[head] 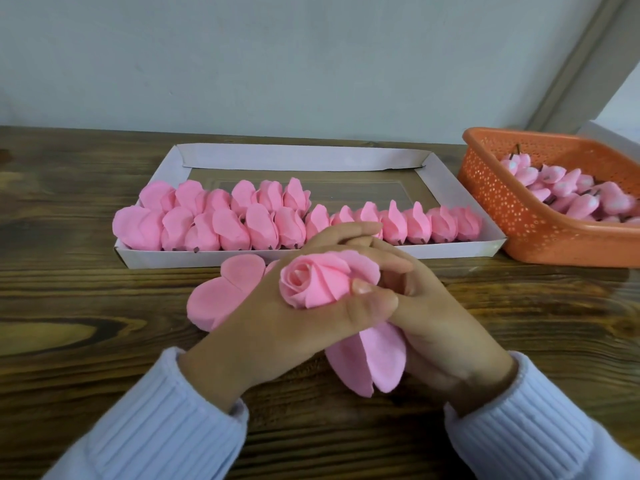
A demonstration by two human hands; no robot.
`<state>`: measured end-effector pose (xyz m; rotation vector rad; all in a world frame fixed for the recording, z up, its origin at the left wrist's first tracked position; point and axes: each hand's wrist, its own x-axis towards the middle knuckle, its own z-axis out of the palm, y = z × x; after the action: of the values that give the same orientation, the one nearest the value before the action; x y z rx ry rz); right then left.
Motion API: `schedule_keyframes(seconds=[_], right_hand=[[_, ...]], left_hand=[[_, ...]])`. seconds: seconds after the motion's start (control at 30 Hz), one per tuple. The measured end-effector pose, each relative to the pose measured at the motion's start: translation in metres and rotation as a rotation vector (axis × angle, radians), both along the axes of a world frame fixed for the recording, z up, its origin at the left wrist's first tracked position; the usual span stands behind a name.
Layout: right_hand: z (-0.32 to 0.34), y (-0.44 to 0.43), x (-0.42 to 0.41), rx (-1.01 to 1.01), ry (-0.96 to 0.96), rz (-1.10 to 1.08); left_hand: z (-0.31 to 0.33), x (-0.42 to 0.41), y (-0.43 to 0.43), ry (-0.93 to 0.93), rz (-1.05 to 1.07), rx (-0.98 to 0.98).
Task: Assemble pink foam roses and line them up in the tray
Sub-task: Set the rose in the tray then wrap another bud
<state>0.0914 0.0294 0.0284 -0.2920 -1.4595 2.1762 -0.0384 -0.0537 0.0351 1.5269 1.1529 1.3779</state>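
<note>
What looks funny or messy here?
Only the tray's far wall: it flops inward and its corners gape open. The roses in it sit in neat rows.

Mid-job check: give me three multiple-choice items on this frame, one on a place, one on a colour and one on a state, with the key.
1. Where does the orange basket stand relative to the tray?
A. To its left. B. To its right. C. Inside it.

2. What colour is the tray?
A. White. B. Blue. C. Black.

3. What is the state of the unfinished rose?
A. Lying in the tray. B. Dropped in the basket. C. Held in both hands.

Key:
1 B, the basket sits on the table off the tray's right end.
2 A, its cardboard walls are white.
3 C, the left hand and right hand both grip it in front of the tray, with loose petals hanging below.
</note>
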Motion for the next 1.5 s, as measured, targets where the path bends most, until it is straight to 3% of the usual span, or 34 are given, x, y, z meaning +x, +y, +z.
schedule_keyframes(seconds=[0.1, 0.37, 0.53, 1.03, 1.3, 1.5], right_hand=[[0.0003, -0.0006, -0.0010, 0.013, 0.042, -0.020], [-0.0051, 0.0029, -0.0007, 0.456, -0.051, -0.472], [-0.0032, 0.0060, 0.0021, 0.601, -0.094, -0.605], [0.0004, 0.0026, 0.0026, 0.506, 0.040, -0.431], [0.0022, 0.0031, 0.0029, 0.654, -0.012, -0.314], [0.0015, 0.0032, 0.0042, 0.493, 0.006, -0.285]], left_hand=[[-0.0038, 0.0033, 0.0027, 0.035, 0.087, 0.022], [-0.0042, 0.0039, 0.0055, 0.079, 0.178, 0.038], [-0.0029, 0.0058, 0.0056, 0.082, 0.174, 0.030], [-0.0043, 0.0047, 0.0061, 0.076, 0.138, 0.000], [-0.0012, 0.0045, 0.0065, 0.089, 0.063, -0.002], [0.0006, 0.0053, 0.0057, 0.102, -0.032, -0.003]])
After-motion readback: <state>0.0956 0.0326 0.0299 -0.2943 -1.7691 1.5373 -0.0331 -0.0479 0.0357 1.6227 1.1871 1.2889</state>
